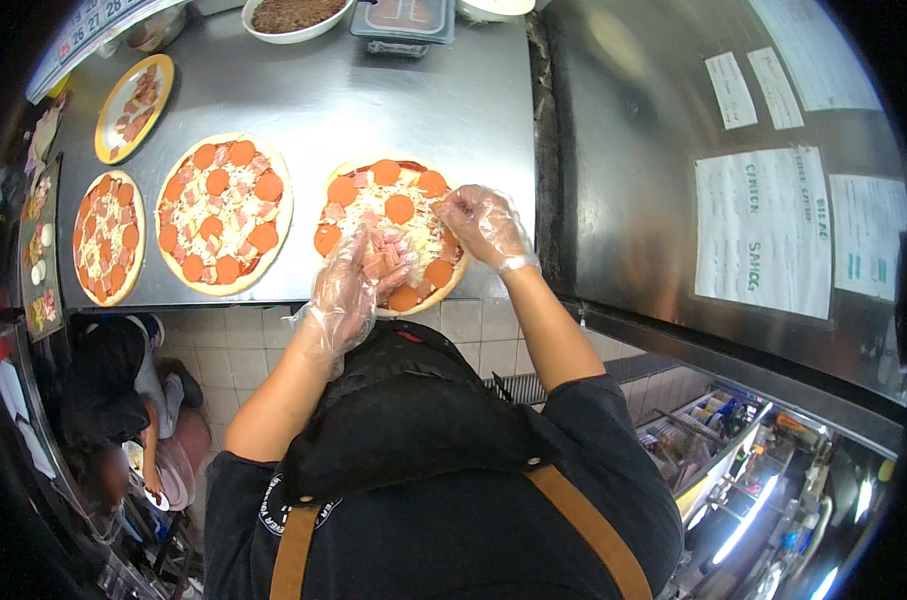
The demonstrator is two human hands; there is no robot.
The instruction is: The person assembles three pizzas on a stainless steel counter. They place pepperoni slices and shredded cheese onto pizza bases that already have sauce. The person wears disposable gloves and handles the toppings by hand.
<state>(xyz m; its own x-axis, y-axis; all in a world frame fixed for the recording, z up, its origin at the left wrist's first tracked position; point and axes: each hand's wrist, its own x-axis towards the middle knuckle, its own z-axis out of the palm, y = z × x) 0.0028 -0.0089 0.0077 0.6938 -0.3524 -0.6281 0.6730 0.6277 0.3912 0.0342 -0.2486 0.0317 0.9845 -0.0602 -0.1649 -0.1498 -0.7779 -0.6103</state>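
Note:
Palm up, my left hand [343,292], in a clear plastic glove, cups a small heap of chopped ham [383,257]. It hovers over the lower left part of the nearest pizza [431,240], which bears sauce, shredded cheese, pepperoni slices and some ham. At this pizza's right edge is my right hand [488,228], gloved too, its fingers pinched together; what they hold, if anything, is hidden. To the left lie a second pizza [218,225] and a third pizza [108,238], both topped with pepperoni, cheese and ham.
A yellow-rimmed plate [106,140] of chopped ham stands behind the left pizzas on the steel table [403,110]. At the back are a white bowl [303,35] of brown crumbly food and a lidded container [403,25]. A steel panel [633,160] with papers rises at right. Another person [103,380] is at lower left.

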